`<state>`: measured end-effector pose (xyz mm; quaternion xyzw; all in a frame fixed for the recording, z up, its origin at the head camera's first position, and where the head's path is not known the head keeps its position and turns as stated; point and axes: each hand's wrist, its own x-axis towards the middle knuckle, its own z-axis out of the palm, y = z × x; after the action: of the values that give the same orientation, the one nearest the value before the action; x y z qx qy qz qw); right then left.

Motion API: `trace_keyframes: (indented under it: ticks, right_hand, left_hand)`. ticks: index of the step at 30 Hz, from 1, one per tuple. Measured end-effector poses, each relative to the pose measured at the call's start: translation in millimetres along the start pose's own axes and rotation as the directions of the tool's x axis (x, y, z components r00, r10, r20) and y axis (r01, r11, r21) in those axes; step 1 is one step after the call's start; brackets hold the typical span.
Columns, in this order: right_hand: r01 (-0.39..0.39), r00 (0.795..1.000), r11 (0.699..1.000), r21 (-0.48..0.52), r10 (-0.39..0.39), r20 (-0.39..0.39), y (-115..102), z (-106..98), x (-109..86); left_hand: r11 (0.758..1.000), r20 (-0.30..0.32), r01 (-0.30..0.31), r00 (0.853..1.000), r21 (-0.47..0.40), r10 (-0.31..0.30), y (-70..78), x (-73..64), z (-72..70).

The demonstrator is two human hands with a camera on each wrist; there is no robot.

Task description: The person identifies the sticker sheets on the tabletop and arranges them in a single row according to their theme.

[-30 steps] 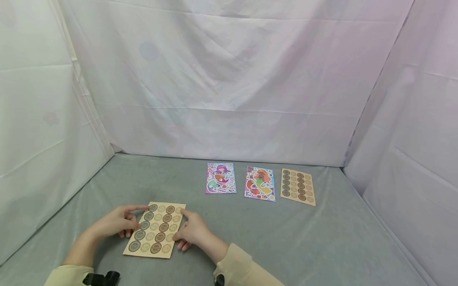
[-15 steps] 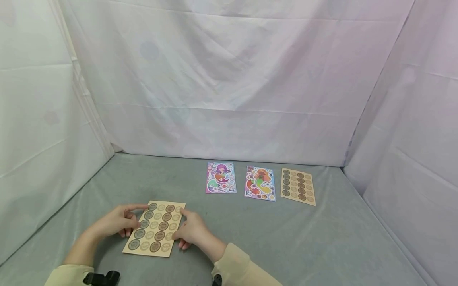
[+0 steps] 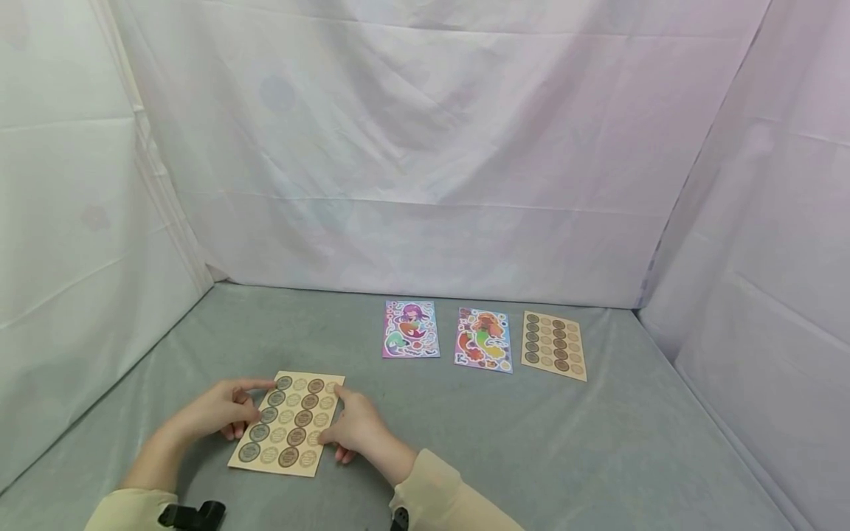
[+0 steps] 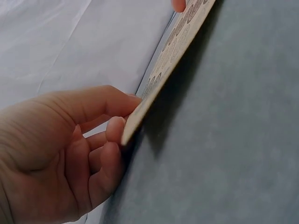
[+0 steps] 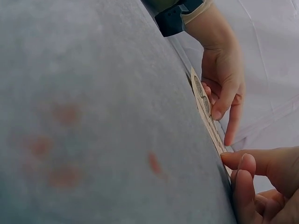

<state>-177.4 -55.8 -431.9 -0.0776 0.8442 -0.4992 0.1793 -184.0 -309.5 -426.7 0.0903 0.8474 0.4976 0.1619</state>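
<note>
A tan sticker sheet (image 3: 285, 418) printed with rows of round brown and pale labels is between my two hands at the front left of the grey surface. My left hand (image 3: 215, 411) pinches its left edge, thumb on the face and index finger stretched toward the far corner. On the opposite edge, my right hand (image 3: 361, 425) pinches the sheet with thumb and index finger. The left wrist view shows the sheet (image 4: 168, 63) tilted, with a dark shadow under its raised edge. In the right wrist view the sheet (image 5: 204, 105) appears nearly edge-on.
Farther back lie two colourful sticker sheets, one with a purple-haired mermaid (image 3: 411, 330) and one with an orange-haired mermaid (image 3: 483, 340). Right of them is a second tan sheet of round labels (image 3: 554, 345). White cloth (image 3: 425, 147) hangs behind and along both sides.
The held sticker sheet has shifted very slightly away from the person, its near edge rising a little in the head view. Both hands keep their places on its edges.
</note>
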Motion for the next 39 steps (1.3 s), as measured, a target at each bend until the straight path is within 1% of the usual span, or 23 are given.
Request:
trace_keyframes:
  ticks: [6, 12, 15, 19, 27, 31, 39]
  right_hand:
    - [-0.010, 1.000, 0.997, -0.073, 0.009, -0.010, -1, 0, 1.0]
    - [-0.019, 1.000, 0.996, -0.086, 0.018, -0.013, -2, -1, 0.4]
    - [-0.022, 1.000, 0.997, -0.075, 0.022, -0.007, -1, -1, 0.5]
    - [-0.024, 1.000, 0.999, -0.036, 0.025, 0.014, 1, -2, 1.3]
    - [0.004, 0.998, 0.999, 0.044, -0.007, 0.056, 3, -8, -2.2]
    - [0.014, 0.997, 0.998, 0.061, -0.019, 0.072, 3, -10, -4.2]
    - [0.011, 0.994, 0.996, 0.088, -0.021, 0.112, 5, -14, -6.8]
  left_hand:
    - [0.999, -0.042, 0.030, 0.999, 0.040, -0.028, -1.7, 1.5, 0.8]
    - [0.999, -0.033, 0.025, 0.999, 0.040, -0.024, -3.3, 0.6, 0.0]
    - [0.999, -0.031, 0.025, 0.999, 0.038, -0.023, -3.8, 0.5, -0.1]
    - [0.999, -0.034, 0.028, 0.999, 0.037, -0.027, -4.3, 0.5, -0.2]
    - [0.998, -0.052, 0.034, 0.998, 0.050, -0.031, -3.7, 1.0, -0.4]
    - [0.998, -0.056, 0.034, 0.998, 0.053, -0.031, -2.4, 0.6, -0.4]
    - [0.998, -0.071, 0.036, 0.997, 0.052, -0.033, -0.8, 0.5, 0.0]
